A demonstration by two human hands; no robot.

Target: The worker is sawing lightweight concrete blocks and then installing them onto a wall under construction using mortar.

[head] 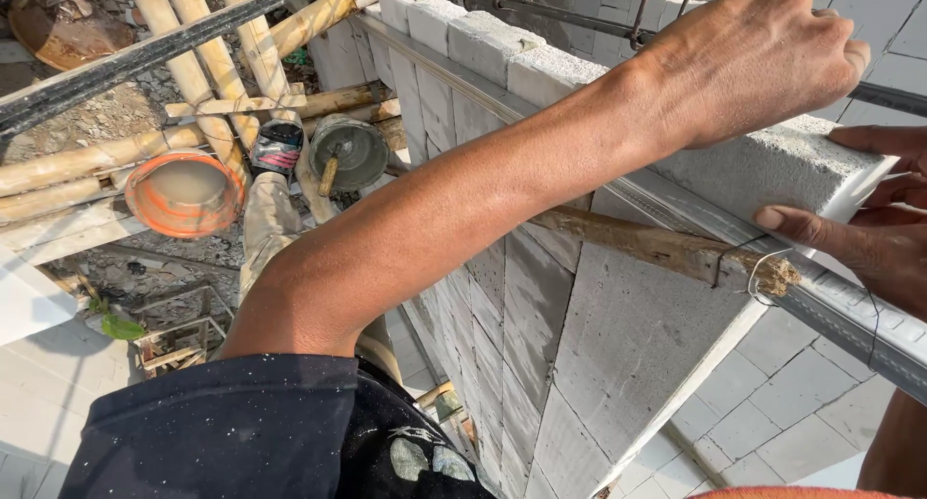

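Note:
My left hand reaches across the frame and rests with curled fingers on top of a pale grey lightweight block that sits on the top course of a block wall. At the right edge, my right hand grips the block's near end, thumb pressed on its side. Just below the block, a rough wooden stick lies along the wall face, with thin wire looped around its tip. A pale metal rail runs diagonally under my right hand.
More blocks line the wall top toward the back. Far below are bamboo scaffold poles, an orange bucket, a grey bucket with a wooden handle in it, rubble, and a dark steel bar.

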